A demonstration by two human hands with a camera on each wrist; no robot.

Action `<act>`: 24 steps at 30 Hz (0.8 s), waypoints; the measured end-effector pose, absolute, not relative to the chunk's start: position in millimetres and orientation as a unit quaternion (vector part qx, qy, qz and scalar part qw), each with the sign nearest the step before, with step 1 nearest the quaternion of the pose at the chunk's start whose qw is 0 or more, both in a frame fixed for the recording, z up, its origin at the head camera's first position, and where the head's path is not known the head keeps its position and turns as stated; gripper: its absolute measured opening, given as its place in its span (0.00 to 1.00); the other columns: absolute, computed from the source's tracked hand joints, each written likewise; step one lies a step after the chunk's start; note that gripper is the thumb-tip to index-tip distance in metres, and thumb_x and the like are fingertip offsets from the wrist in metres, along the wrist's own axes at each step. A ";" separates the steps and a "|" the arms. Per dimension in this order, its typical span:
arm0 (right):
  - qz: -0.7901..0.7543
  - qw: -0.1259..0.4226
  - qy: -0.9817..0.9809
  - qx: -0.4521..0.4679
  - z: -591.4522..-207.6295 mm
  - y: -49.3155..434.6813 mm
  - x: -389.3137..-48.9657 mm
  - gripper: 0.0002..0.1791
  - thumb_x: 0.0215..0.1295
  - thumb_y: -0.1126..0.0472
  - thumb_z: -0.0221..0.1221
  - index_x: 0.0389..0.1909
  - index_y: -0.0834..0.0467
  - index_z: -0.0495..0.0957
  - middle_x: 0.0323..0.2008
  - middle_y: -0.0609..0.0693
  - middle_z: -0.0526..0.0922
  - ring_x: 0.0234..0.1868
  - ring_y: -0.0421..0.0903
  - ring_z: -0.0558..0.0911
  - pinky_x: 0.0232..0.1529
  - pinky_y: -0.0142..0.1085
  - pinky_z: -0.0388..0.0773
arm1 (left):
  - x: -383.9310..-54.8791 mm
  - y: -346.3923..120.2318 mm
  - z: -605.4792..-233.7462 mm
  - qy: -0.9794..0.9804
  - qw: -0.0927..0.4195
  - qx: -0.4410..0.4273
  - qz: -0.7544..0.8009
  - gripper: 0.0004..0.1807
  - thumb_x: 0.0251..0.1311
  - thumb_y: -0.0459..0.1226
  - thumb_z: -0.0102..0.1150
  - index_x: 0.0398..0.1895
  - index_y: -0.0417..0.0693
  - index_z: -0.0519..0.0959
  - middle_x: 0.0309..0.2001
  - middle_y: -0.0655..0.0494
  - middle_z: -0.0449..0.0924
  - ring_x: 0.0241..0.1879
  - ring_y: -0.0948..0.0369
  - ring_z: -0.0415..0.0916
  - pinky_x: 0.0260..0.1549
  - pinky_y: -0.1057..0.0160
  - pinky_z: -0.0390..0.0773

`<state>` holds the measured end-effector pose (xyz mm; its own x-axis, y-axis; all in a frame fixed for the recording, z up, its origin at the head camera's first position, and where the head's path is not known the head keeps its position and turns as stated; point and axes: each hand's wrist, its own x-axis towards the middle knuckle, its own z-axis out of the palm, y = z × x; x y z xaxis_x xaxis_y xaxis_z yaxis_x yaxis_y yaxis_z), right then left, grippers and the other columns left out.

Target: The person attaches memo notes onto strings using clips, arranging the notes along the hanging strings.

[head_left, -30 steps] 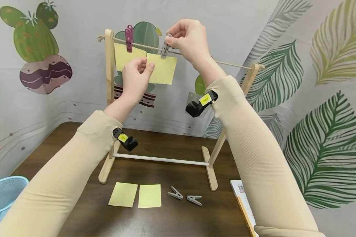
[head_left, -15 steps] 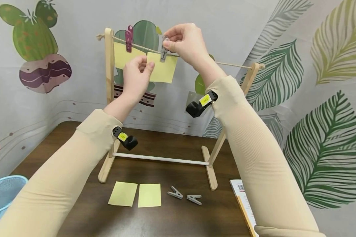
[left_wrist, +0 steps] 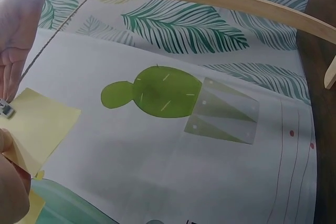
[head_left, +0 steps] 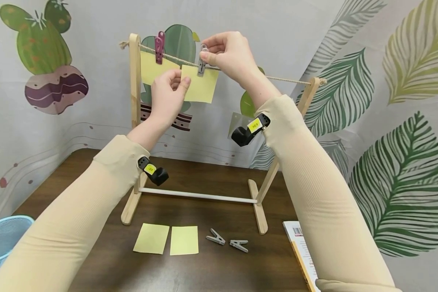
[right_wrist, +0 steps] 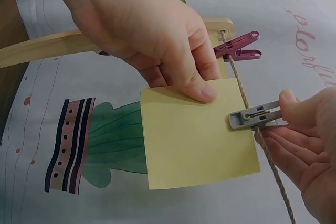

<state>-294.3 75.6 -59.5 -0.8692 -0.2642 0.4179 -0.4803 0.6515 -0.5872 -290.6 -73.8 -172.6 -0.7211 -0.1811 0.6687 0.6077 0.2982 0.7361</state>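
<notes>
A yellow sticky note (head_left: 200,87) hangs at the rope (head_left: 284,79), its left edge pinched by my left hand (head_left: 167,95) between thumb and fingers. My right hand (head_left: 233,54) holds the handle end of a grey clothespin (right_wrist: 257,115), whose jaws sit over the note's top edge and the rope. Left of it, a purple clothespin (head_left: 159,48) fastens another yellow note (head_left: 151,67) to the rope, partly behind my left hand. The left wrist view catches the held note (left_wrist: 39,124) and only a bit of the grey clothespin (left_wrist: 5,109).
The rope runs between two wooden posts (head_left: 135,81) joined below by a white rod (head_left: 200,196). On the table (head_left: 204,271) lie two yellow notes (head_left: 184,240) and two grey clothespins (head_left: 215,237). A blue mesh basket (head_left: 7,235) stands left, a booklet (head_left: 303,251) right.
My right hand has come down slightly, and the grey clothespin has turned from leaning to nearly upright on the note's top edge. My left hand keeps its pinch on the note.
</notes>
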 end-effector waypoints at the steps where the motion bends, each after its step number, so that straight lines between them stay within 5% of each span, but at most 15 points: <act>1: 0.364 0.150 -0.895 0.211 -59.7 76.0 -294.1 0.21 0.64 0.56 0.64 0.58 0.54 0.79 0.51 0.50 0.84 0.49 0.38 0.81 0.50 0.27 0.76 | -290.6 -73.9 -173.0 -0.728 0.344 -0.148 -0.574 0.15 0.68 0.36 0.57 0.48 0.31 0.80 0.45 0.40 0.83 0.36 0.71 0.76 0.45 0.70 0.75; 15: 0.365 0.197 -0.876 0.247 -63.7 79.0 -294.3 0.26 0.64 0.54 0.64 0.63 0.55 0.76 0.58 0.49 0.82 0.55 0.38 0.81 0.55 0.25 0.75 | -289.5 -76.1 -181.2 -0.732 0.320 -0.141 -0.585 0.17 0.68 0.40 0.57 0.50 0.34 0.80 0.48 0.40 0.84 0.46 0.56 0.81 0.50 0.67 0.76; 24: 0.451 0.213 -0.826 0.263 -73.0 83.4 -297.8 0.26 0.63 0.60 0.65 0.62 0.59 0.75 0.58 0.53 0.81 0.56 0.40 0.82 0.56 0.25 0.74 | -283.5 -79.4 -192.6 -0.736 0.298 -0.139 -0.592 0.19 0.68 0.42 0.57 0.53 0.37 0.80 0.50 0.42 0.83 0.48 0.56 0.81 0.51 0.65 0.76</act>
